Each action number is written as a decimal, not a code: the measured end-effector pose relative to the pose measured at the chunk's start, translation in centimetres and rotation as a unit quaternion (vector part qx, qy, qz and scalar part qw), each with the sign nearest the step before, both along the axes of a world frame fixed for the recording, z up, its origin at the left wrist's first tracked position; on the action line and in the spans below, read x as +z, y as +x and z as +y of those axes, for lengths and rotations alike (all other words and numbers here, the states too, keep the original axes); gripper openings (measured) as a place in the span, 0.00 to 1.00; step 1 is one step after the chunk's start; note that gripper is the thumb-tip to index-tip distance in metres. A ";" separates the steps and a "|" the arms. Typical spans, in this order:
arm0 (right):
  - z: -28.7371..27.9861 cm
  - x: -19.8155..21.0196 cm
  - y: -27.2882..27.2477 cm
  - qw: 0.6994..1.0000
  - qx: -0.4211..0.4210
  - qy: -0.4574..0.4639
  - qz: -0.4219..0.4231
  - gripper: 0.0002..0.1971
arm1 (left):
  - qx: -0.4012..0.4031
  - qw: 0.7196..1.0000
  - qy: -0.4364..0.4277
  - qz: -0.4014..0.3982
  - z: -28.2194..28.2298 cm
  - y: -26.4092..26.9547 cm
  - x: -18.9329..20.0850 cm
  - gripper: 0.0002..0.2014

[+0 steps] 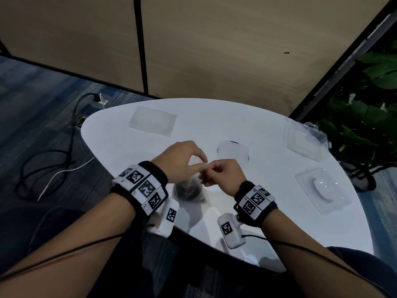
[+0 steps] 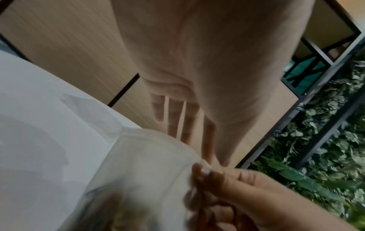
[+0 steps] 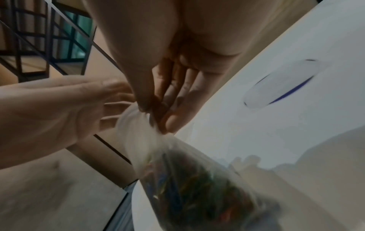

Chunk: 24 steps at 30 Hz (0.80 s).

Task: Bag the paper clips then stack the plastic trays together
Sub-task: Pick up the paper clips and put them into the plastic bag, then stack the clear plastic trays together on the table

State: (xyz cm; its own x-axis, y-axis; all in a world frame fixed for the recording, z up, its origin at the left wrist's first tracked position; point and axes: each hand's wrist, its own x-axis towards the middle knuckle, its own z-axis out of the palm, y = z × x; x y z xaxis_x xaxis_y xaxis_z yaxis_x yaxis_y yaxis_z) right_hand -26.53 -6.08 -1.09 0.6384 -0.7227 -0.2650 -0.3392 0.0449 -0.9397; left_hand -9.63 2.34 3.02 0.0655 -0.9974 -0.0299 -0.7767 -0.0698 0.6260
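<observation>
A clear plastic bag (image 1: 188, 190) with colourful paper clips (image 3: 197, 195) in its bottom hangs just above the white table (image 1: 236, 117), near its front edge. My left hand (image 1: 199, 163) pinches the bag's top between thumb and index finger, the other fingers spread out. My right hand (image 1: 209, 175) pinches the same top edge from the right, thumb against fingers (image 3: 173, 118). The left wrist view shows the bag's pale upper part (image 2: 142, 168) below both hands. Clear plastic trays lie at the far left (image 1: 152, 121), far right (image 1: 305, 140) and right, the last a domed one (image 1: 322, 190).
A round clear lid with a blue rim (image 1: 233, 152) lies just beyond my hands. Wooden wall panels stand behind the table. Green plants (image 1: 369, 117) crowd the right side. Cables (image 1: 53, 164) trail over the carpet to the left.
</observation>
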 end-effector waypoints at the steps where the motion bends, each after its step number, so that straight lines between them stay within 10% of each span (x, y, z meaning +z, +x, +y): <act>1: 0.1 0.2 0.2 1.000 -0.002 0.006 -0.003 0.08 | -0.006 1.000 -0.006 -0.017 -0.2 -0.2 0.2 0.10; 17: -5.6 -2.3 -3.5 0.981 -0.122 0.149 0.013 0.07 | -0.033 0.980 0.064 -0.185 -6.1 3.3 -3.1 0.13; 24: -11.5 -4.8 -4.7 0.979 -0.147 -0.002 0.140 0.06 | 0.047 0.983 0.126 -0.121 -10.6 7.0 -8.0 0.13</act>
State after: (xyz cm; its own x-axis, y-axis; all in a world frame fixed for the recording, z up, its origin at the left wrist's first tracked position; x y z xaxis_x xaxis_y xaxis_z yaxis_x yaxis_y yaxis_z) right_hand -31.26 -17.61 -5.93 0.3061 -0.8658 -0.3958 -0.5561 0.1748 -0.8125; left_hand -2.65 -8.26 -4.96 0.1921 -0.9496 -0.2476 -0.8841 -0.2770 0.3764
